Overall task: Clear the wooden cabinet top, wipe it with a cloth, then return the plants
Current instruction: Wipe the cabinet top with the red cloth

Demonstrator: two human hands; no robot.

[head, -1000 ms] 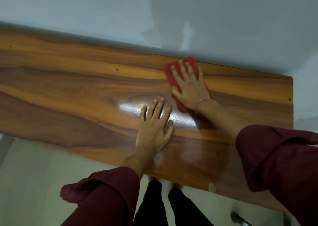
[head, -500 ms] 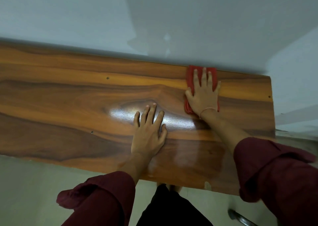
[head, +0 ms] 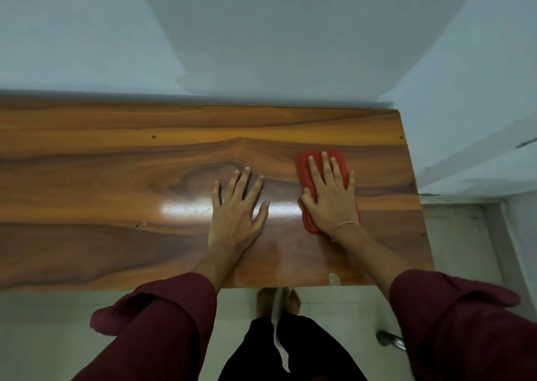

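The wooden cabinet top (head: 101,177) runs across the view, glossy, with a bright reflection near its middle. My left hand (head: 236,209) lies flat on it, fingers spread, holding nothing. My right hand (head: 329,196) presses flat on a folded red cloth (head: 303,168), which lies on the right part of the top, near the middle of its depth. The cloth shows around my fingers and at my wrist. No plants are in view.
A pale wall (head: 261,46) stands behind the cabinet and another wall (head: 479,104) closes the right side. The cabinet's right end (head: 412,192) is just right of the cloth. Pale floor tiles (head: 43,337) and my bare feet (head: 277,299) lie below the front edge. A metal object (head: 390,341) sits low right.
My right hand has slid the red cloth from the back edge toward the front and to the right. My left hand stayed flat in about the same spot. The view has swung level.
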